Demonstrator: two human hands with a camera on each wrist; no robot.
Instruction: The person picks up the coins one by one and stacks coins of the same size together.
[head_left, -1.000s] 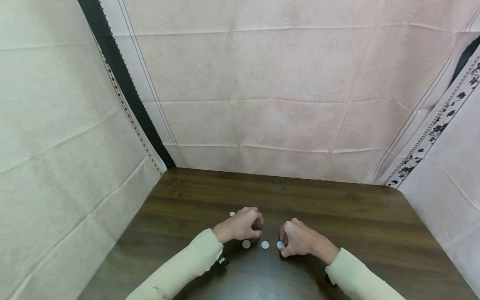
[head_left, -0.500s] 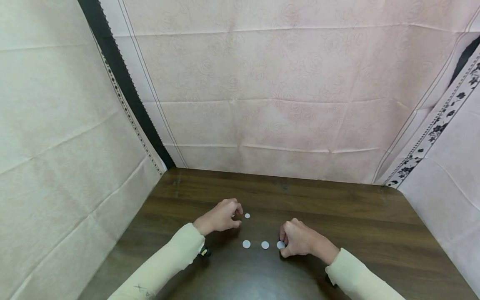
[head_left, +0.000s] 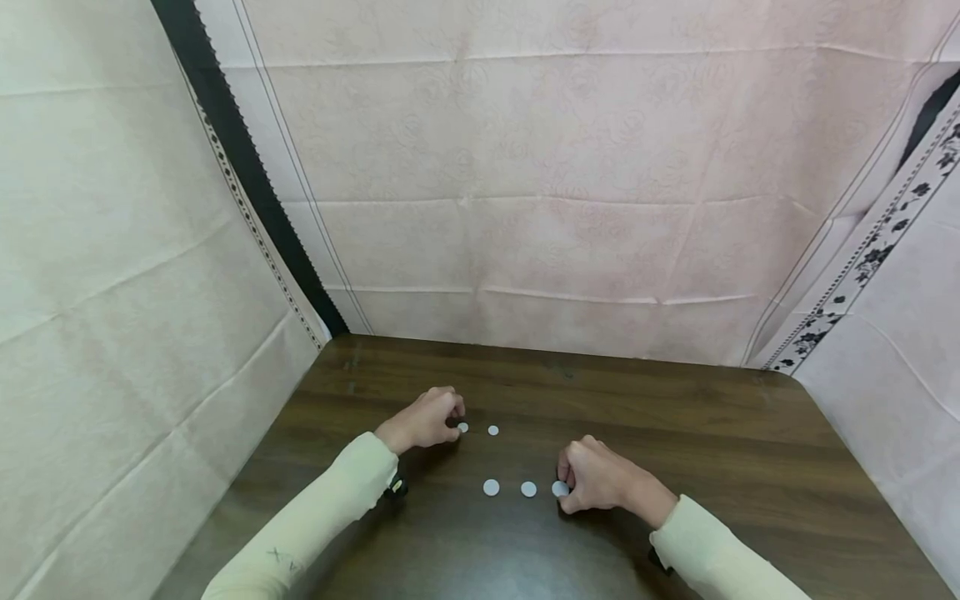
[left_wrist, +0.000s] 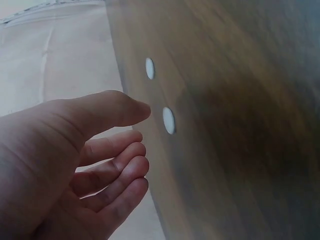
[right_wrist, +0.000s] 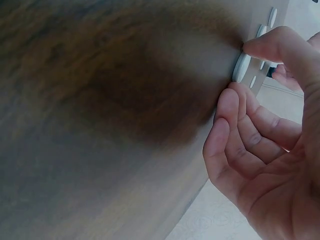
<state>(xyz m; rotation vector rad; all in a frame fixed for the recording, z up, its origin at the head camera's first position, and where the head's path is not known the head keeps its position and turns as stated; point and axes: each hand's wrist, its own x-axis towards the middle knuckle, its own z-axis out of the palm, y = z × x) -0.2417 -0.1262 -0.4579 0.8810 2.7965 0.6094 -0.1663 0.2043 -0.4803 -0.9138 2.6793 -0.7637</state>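
Several small white round discs lie flat on the wooden table. My right hand has thumb and fingertips at opposite edges of the nearest-right disc, pinching it on the tabletop. In the head view, a middle disc and a left disc continue that front row. Farther back, my left hand hovers beside a disc, its fingers loosely curved and the thumb apart from them. The left wrist view shows a gap between the thumb and that disc. Another back disc sits to its right.
The brown wooden table has rounded far corners. A pale cloth hangs behind it, with further cloths at the left and right. Both forearms wear light sleeves and dark wrist devices.
My left hand has moved left and away from the front row to the back-left disc, and a back-row disc now shows to its right. The right hand has stayed on its disc.
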